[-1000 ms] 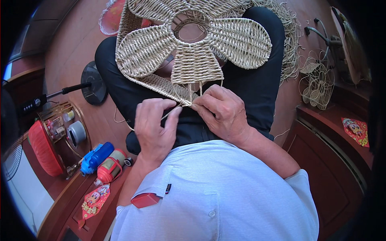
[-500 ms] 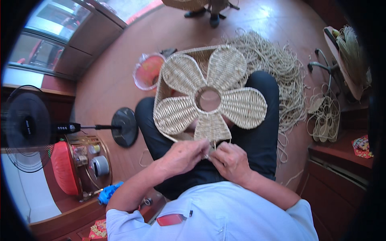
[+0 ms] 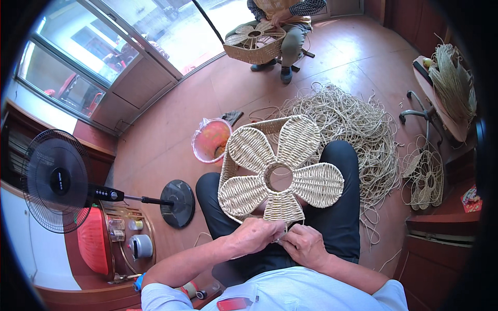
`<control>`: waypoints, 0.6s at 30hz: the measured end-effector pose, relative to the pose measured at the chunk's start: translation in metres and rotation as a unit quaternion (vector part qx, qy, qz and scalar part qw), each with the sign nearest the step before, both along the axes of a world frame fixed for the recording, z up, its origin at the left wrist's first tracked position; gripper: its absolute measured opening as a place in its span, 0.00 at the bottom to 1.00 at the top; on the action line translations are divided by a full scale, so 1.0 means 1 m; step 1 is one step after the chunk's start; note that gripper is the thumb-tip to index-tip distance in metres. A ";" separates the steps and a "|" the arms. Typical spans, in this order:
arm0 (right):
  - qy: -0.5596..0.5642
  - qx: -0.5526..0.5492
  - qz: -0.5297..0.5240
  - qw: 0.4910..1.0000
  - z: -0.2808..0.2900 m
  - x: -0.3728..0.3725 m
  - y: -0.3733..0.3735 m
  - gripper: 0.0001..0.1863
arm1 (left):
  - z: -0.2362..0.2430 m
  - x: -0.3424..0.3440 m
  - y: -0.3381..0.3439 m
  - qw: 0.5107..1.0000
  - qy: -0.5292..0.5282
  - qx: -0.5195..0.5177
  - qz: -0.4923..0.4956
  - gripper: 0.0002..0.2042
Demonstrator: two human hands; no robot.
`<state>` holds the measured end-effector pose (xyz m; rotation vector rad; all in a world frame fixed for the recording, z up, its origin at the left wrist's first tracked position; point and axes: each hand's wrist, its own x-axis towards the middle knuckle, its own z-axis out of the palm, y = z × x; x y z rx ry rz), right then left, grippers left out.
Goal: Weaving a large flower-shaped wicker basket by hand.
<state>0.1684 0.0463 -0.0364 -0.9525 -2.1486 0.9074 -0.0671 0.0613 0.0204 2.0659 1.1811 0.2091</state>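
Note:
On my lap, between my dark-trousered knees, rests a flower-shaped woven straw piece with petals around a round central hole and a woven side wall behind them. At its near edge, below the bottom petal, my left hand pinches a straw strand, back of the hand up. Just right of it, my right hand has its fingers curled closed on the same area of strands at the frame's edge. The exact fingertip grip is partly hidden by the knuckles.
Loose straw cord lies heaped beyond my right knee. A pink bucket, standing fan and rack stand left; a chair holding straw is right. Across the floor, another person holds a similar basket by glass doors.
My view has lifted, bringing the other person and more floor into sight. My left hand has moved right, to the strands, and closed beside my right hand, which stays at the edge.

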 end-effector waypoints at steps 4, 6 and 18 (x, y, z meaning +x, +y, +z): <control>0.000 -0.009 -0.007 1.000 0.002 0.001 0.000 0.08 | 0.003 0.003 0.002 0.997 0.011 0.011 -0.071 0.07; -0.003 -0.009 -0.006 1.000 0.001 0.001 0.000 0.09 | 0.005 0.001 0.002 0.994 0.039 -0.012 -0.099 0.06; -0.009 -0.013 -0.003 1.000 0.004 0.003 0.002 0.10 | -0.006 -0.005 -0.008 0.994 0.012 0.038 -0.104 0.08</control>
